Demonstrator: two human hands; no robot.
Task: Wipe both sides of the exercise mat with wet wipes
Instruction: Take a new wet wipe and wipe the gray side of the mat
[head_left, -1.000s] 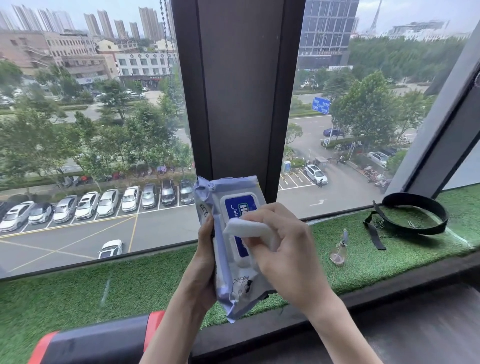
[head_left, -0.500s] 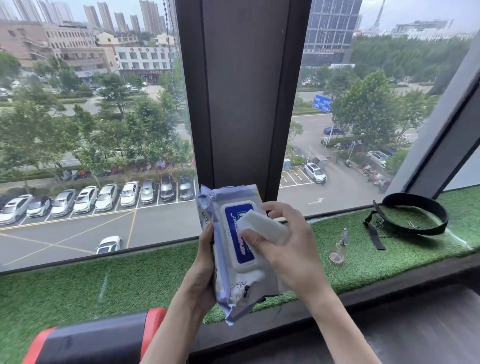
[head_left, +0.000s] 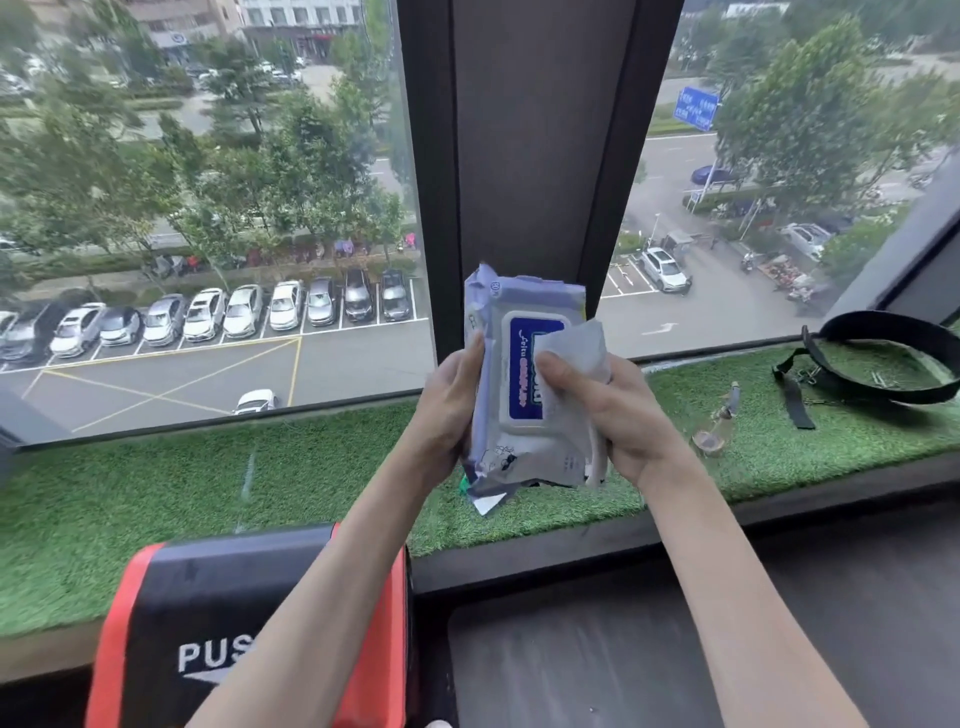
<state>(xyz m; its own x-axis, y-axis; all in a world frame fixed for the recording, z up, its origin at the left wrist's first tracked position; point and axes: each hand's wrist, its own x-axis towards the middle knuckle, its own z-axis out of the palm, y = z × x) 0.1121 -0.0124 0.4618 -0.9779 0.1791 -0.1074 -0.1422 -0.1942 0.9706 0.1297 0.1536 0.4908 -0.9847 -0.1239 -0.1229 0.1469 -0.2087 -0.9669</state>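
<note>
At the lower left of the frame sits a black-and-red object (head_left: 208, 597) with the white letters "PUS" on it; what it is cannot be told. A dark flat surface (head_left: 597, 649) fills the lower right. Both bare forearms rise from the bottom edge to the centre of the frame.

There the wet wipes pack (head_left: 498, 415) is held upright in the air, over the near edge of the turf sill (head_left: 130, 493). It is a soft pale-lilac pouch with a white lid panel and a blue label whose print is blurred, and its bottom seam is crumpled. The left hand (head_left: 447, 400) grips the pack's left edge, thumb on the front and fingers behind. The right hand (head_left: 618, 410) is curled at the pack's right side, and its thumb pinches a white wipe (head_left: 571, 348) that stands up just over the lid.

The green sill runs across the frame behind the hands, with a wide stretch of turf to their left. To their right a small clear bottle (head_left: 719, 421) lies near the wrist, and a black belt (head_left: 893, 358) is coiled farther right, well apart from the pack. Directly behind the pack rises a dark window post (head_left: 530, 156), with glass on either side showing a car park and trees below.
</note>
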